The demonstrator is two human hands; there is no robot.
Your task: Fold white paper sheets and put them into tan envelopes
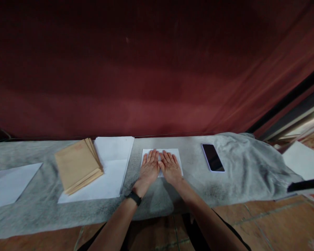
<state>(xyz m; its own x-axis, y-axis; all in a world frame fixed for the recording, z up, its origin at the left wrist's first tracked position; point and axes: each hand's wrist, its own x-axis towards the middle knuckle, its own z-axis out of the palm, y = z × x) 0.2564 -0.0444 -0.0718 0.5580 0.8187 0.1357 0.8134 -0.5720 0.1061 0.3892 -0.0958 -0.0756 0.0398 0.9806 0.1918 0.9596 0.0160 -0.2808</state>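
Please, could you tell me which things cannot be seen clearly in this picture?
In the head view:
Small white paper: its middle is hidden under the left hand and right hand.
Stacked white sheets: partly covered by the brown paper pile.
Faint reddish mark on that pile: too blurred to read.
Far-left white sheet: cut off by the picture's left edge.

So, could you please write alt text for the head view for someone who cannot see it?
A person's left hand and right hand lie flat on white paper on a grey cloth. A brown paper stack sits partly on larger white sheets at left; a phone lies at right.
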